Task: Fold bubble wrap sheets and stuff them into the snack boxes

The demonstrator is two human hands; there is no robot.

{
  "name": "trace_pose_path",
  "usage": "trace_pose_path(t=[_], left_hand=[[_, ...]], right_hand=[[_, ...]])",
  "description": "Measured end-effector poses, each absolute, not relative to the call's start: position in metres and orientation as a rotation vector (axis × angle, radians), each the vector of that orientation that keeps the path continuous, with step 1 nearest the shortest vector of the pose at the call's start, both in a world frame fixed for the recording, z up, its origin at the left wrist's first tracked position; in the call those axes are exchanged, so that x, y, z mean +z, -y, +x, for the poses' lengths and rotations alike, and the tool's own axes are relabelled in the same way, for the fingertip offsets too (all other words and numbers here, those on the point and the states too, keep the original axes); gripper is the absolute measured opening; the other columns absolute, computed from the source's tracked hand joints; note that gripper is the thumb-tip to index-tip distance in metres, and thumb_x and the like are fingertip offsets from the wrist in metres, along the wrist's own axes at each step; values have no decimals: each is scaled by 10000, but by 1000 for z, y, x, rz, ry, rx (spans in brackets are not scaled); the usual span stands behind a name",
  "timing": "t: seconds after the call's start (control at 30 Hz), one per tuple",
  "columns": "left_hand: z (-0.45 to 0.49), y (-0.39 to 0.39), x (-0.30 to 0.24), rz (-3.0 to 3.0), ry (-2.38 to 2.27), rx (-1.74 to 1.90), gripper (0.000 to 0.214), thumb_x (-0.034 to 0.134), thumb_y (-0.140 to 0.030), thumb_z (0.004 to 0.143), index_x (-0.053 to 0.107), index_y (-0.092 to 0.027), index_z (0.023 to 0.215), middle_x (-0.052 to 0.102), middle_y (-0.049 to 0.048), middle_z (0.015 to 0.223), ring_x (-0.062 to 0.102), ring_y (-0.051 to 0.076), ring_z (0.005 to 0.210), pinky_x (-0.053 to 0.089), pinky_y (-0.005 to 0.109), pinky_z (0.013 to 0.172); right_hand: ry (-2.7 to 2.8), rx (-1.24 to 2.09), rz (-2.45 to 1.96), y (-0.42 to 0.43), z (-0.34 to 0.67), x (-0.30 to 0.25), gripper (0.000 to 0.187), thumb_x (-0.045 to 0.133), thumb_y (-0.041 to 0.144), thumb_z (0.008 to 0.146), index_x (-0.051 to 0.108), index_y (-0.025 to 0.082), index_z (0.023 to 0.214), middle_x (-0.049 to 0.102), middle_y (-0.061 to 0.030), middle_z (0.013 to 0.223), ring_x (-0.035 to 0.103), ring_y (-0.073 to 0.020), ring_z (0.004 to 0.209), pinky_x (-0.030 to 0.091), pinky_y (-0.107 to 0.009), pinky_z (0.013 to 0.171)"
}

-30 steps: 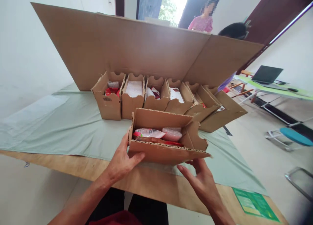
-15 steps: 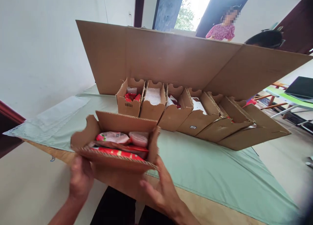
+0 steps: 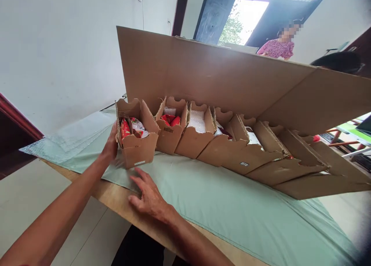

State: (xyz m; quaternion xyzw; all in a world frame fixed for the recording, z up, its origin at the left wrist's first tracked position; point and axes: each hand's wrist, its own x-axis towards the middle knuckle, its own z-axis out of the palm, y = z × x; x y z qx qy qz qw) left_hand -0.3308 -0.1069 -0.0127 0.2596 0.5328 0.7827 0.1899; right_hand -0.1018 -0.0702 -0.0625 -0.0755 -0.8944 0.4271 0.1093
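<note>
A small cardboard box (image 3: 138, 150) with red and white packets (image 3: 133, 128) inside stands on the green cloth (image 3: 220, 204), at the left end of a row of several similar boxes (image 3: 220, 148). My left hand (image 3: 110, 145) grips its left side, fingers closed against the cardboard. My right hand (image 3: 149, 194) lies flat on the cloth just in front of the box, fingers spread, holding nothing.
A tall cardboard sheet (image 3: 220, 78) stands behind the row like a wall. The wooden table edge (image 3: 116, 198) runs beneath my arms. A person in pink (image 3: 277, 48) stands in the doorway beyond, and another person's dark head (image 3: 337, 61) shows behind the sheet.
The box I held in both hands in front of me has gone left and now stands at the row's left end. My right hand has let go and rests on the cloth.
</note>
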Motion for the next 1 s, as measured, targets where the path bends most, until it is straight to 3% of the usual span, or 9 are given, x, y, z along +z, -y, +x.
trace_pose_path(t=[0.1, 0.2, 0.37, 0.53, 0.67, 0.8, 1.0], left_hand=[[-301, 150, -47, 904, -1620, 2019, 802, 755, -656, 785, 537, -249, 1441, 554, 98, 1534, 456, 339, 1473, 424, 462, 1200], [-287, 174, -63, 998, -1872, 1811, 890, 864, -504, 704, 459, -252, 1455, 513, 142, 1547, 495, 351, 1438, 420, 502, 1190], [-306, 161, -51, 905, -1935, 1727, 691, 800, -407, 665, 530, -227, 1276, 691, 102, 1223, 681, 312, 1144, 567, 445, 970], [-346, 135, -36, 963, -1936, 1776, 603, 750, -338, 582, 588, -195, 1146, 700, 91, 1194, 628, 319, 1193, 505, 446, 1032], [-358, 103, -41, 993, -1921, 1803, 608, 682, -349, 599, 590, -163, 1171, 700, 100, 1179, 625, 301, 1149, 476, 438, 1041], [-349, 83, -57, 984, -1989, 1819, 525, 612, -324, 645, 581, -170, 1146, 684, 72, 1108, 614, 259, 1067, 479, 375, 971], [-345, 84, -69, 980, -2115, 1793, 485, 545, -289, 649, 584, -174, 1119, 661, 48, 1035, 588, 229, 972, 471, 338, 895]], right_hand=[[2385, 1280, -368, 57, -95, -79, 585, 649, 219, 836, 590, 169, 1415, 441, -182, 1603, 465, -312, 1463, 463, -503, 1161], [2203, 1285, -470, 44, -98, -88, 635, 593, 227, 856, 510, 188, 1484, 435, -173, 1603, 458, -300, 1468, 526, -481, 1094], [2252, 1336, -423, 29, -118, -84, 891, 701, 277, 791, 350, 200, 1607, 318, -165, 1684, 328, -312, 1551, 375, -535, 1227], [2366, 1351, -397, 18, -139, -74, 920, 750, 305, 779, 361, 201, 1606, 291, -168, 1697, 281, -312, 1573, 301, -534, 1263], [2377, 1299, -447, 15, -143, -80, 764, 704, 235, 797, 483, 174, 1525, 282, -192, 1693, 368, -319, 1531, 342, -517, 1242], [2304, 1241, -479, 16, -134, -91, 544, 649, 175, 813, 640, 232, 1354, 423, -138, 1622, 488, -298, 1448, 397, -508, 1206], [2227, 1304, -551, 18, -130, -93, 472, 617, 169, 823, 667, 220, 1290, 435, -139, 1608, 512, -290, 1426, 459, -482, 1163]])
